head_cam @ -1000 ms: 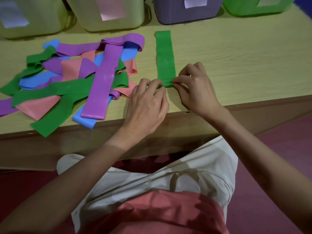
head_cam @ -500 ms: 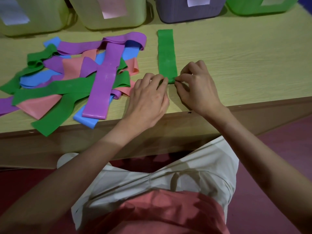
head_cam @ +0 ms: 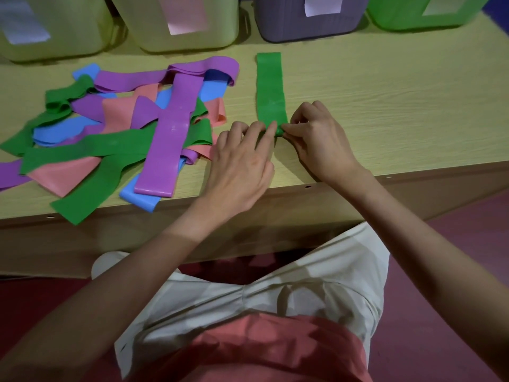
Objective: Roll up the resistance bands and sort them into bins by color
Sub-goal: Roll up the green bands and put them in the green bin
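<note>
on table [head_cam: 385, 106], left hand [head_cam: 239, 166] and right hand [head_cam: 319, 139] pinch green band [head_cam: 270, 89] rolled end; bin labels unreadable.

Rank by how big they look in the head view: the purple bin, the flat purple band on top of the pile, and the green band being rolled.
1. purple bin, though cropped by the frame's top edge.
2. flat purple band.
3. green band, its near end already rolled up.
</note>
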The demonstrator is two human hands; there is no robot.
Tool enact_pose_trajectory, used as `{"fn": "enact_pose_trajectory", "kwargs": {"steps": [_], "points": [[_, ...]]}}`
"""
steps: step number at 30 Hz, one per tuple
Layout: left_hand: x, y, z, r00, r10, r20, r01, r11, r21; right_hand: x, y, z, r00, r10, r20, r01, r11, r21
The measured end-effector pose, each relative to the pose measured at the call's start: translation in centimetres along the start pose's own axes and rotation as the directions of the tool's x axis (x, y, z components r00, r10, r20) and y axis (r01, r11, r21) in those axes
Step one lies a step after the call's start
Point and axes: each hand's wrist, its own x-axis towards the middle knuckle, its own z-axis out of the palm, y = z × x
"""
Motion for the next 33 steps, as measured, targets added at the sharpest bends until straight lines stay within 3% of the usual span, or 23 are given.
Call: {"fn": "enact_pose_trajectory", "kwargs": {"steps": [9,14,33], "points": [[0.6,0.3,-0.4,0.999,-0.033,0.029,0.032,0.998,0.061,0.3,0.4,0.2,0.999,0.036,0.037,-0.037,0.999,0.029],[0.9,0.1,-0.3,0.999,-0.034,0.021,0.033,0.998,0.048,0.1,0.4,0.4,0.992,0.126,-0.004,-0.124,0.981,0.151],[3.8,-1.1,1.0,0.996,-0.082,0.037,0.081,0.997,0.014,2.1,0.6,0.4,0.989,0.114,0.096,-0.129,0.979,0.16]]}}
